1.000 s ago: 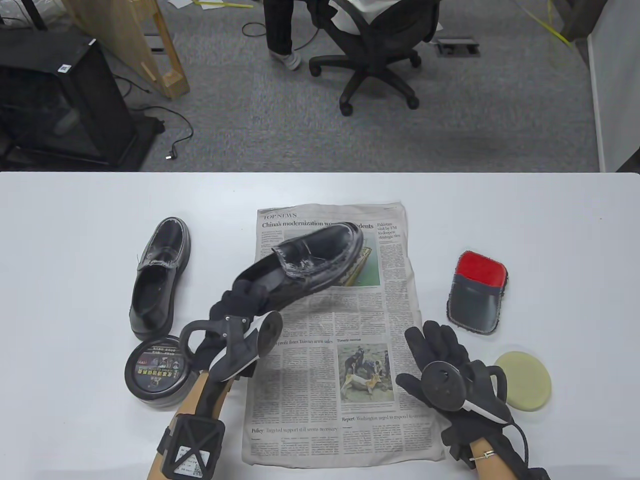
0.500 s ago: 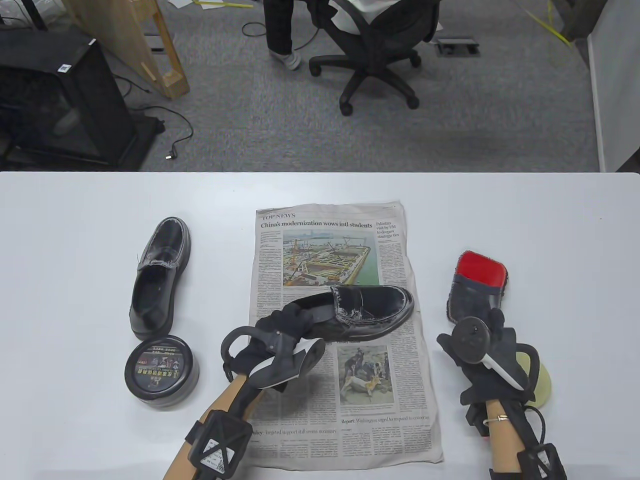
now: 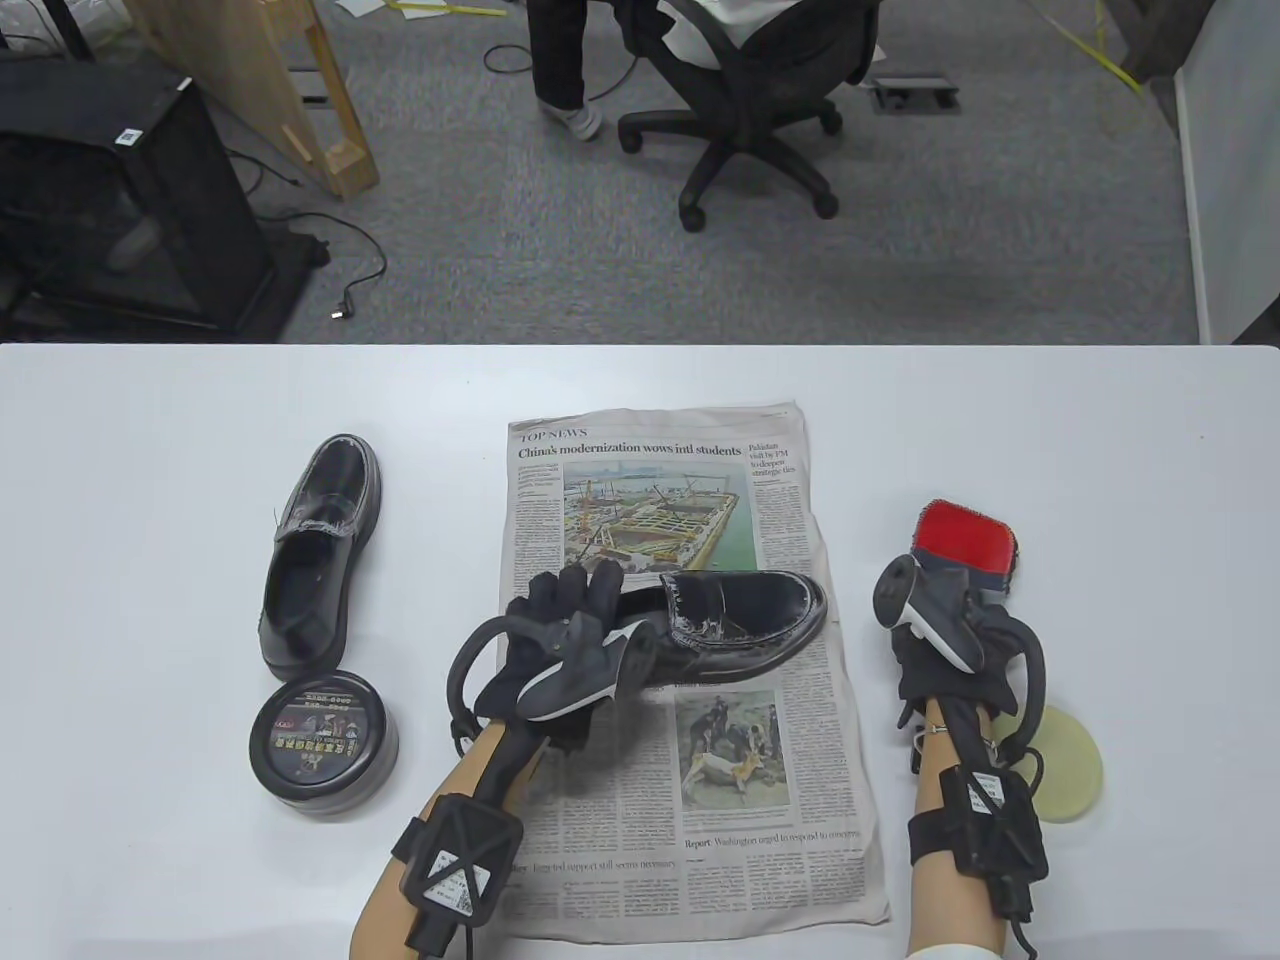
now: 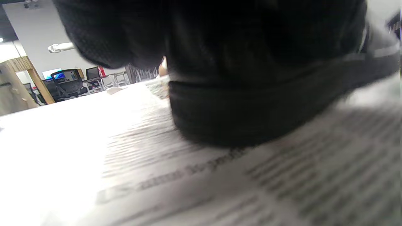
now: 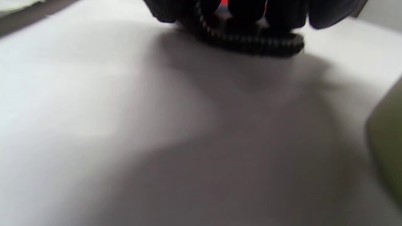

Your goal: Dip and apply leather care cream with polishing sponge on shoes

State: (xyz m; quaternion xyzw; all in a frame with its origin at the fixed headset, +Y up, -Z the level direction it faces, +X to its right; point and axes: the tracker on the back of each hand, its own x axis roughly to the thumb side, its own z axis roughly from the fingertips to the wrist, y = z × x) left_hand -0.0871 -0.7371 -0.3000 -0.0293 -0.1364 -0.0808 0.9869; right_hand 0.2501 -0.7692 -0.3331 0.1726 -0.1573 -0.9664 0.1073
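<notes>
A black loafer (image 3: pixel 745 620) lies on its side on the newspaper (image 3: pixel 640 800), toe to the right. My left hand (image 3: pixel 572 600) rests at its heel with the fingers spread; the left wrist view shows the heel (image 4: pixel 251 110) close under the glove. My right hand (image 3: pixel 940 630) is on the near end of the red and grey polishing mitt (image 3: pixel 965 540); in the right wrist view its fingers (image 5: pixel 248 9) curl over the mitt's black edge (image 5: pixel 251 44). The round yellow sponge (image 3: pixel 1068 765) lies free by my right wrist. The cream tin (image 3: pixel 322 735) stands lidded at the left.
The second black loafer (image 3: pixel 320 545) stands upright left of the newspaper, just behind the tin. The white table (image 3: pixel 150 450) ends at a far edge with grey floor and an office chair (image 3: pixel 745 100) beyond.
My left hand carried the loafer from the top of the newspaper down to its middle, laid it there and opened its fingers. My right hand moved from the newspaper's edge onto the polishing mitt.
</notes>
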